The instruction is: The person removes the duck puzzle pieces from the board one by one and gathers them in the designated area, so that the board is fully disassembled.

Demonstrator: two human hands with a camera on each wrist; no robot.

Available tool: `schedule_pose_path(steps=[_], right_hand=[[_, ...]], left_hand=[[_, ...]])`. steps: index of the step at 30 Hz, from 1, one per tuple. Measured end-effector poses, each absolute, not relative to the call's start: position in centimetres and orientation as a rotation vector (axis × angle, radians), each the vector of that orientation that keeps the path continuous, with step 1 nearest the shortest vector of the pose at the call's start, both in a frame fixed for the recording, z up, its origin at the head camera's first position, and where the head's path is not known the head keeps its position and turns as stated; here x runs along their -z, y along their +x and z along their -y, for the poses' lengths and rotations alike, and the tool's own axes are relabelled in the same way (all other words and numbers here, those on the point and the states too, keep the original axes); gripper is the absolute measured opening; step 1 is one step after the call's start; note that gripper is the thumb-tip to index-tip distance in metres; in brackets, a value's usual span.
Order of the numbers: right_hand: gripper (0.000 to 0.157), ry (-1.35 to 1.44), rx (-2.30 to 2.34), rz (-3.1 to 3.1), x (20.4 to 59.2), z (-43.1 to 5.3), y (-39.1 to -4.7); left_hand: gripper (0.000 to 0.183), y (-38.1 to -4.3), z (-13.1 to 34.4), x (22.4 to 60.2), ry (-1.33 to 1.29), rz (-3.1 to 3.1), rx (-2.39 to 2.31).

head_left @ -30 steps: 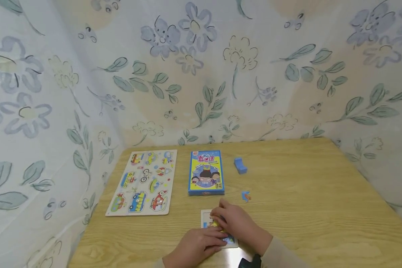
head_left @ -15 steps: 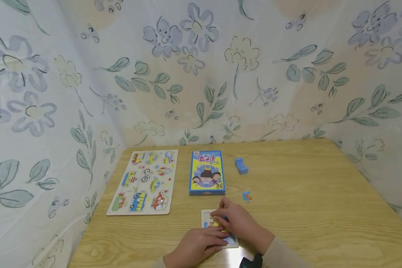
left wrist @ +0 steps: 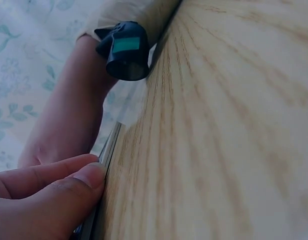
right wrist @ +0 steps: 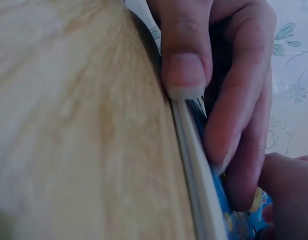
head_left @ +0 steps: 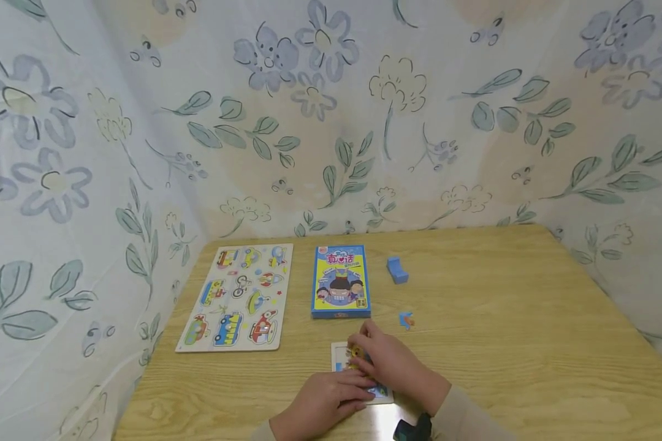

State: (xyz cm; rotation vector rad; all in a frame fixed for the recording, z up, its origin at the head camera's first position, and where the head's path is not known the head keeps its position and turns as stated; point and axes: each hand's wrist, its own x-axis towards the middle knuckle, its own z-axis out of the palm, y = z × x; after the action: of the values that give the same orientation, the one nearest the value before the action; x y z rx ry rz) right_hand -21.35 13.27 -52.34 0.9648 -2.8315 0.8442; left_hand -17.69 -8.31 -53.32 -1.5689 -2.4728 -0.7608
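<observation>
One small puzzle (head_left: 333,354) lies on the table (head_left: 491,318), its picture mostly covered by my two hands: the left hand (head_left: 331,397) grips its near edge, the right hand (head_left: 390,362) pinches one half-hidden yellow piece (head_left: 357,351); beyond sit one box (head_left: 340,282), one vehicle board (head_left: 244,345), one blue block (head_left: 397,270), one blurred loose piece (head_left: 405,320)

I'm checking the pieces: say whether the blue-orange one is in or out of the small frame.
Out: the blue-orange piece lies on the table, apart from the small frame.

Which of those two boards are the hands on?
The small board, under the left hand and right hand; the large vehicle board lies farther away, untouched.
</observation>
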Motion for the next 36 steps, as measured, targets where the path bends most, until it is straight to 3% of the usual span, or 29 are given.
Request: schedule_pose_path(steps=[14, 20, 26, 36], right_hand=[[0.026, 0.829, -1.105, 2.603, 52.5, -15.1, -21.5], [0.029, 0.746, -0.820, 2.460, 50.8, -21.5, -24.5], [0.029, 0.635, -0.795, 2.595, 51.7, -29.1, -25.9], [0.025, 0.738, -0.738, 2.585, 53.9, -29.2, -25.4]], left_hand=[[0.023, -18.1, 8.2, 53.4, -1.612, 2.460, 0.730], [0.020, -18.7, 7.9, 53.7, -1.595, 2.364, 0.709], [0.017, -18.6, 7.1, 54.0, -1.562, 2.319, 0.707], [0.016, -17.9, 8.0, 54.0, -1.566, 2.289, 0.747]])
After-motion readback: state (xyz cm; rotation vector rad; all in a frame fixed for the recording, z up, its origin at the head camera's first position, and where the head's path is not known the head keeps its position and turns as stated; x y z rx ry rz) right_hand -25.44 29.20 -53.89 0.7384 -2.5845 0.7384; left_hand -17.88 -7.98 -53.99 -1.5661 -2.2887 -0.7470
